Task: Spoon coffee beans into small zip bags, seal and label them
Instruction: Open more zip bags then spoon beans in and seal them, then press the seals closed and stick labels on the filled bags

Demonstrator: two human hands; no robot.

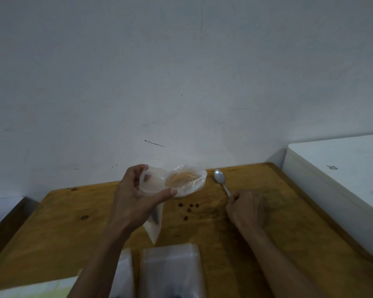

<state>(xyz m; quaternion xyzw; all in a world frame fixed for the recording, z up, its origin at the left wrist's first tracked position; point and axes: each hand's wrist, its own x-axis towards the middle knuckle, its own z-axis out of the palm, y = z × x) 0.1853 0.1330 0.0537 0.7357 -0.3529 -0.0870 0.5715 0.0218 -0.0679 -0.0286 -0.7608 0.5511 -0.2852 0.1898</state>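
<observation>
1. Head view: the left hand [138,196] grips a clear zip bag [153,203] by its open mouth, the bag hanging below the thumb.
2. The right hand [244,208] is closed on a spoon [221,179] handle, bowl pointing away.
3. Between the hands, loose beans [188,208] lie on the table [289,211].
4. Just beyond the left thumb sits a crumpled plastic bag [187,181].

Single head view, close above table [267,211], facing forward-down toward wall [181,72]
</observation>
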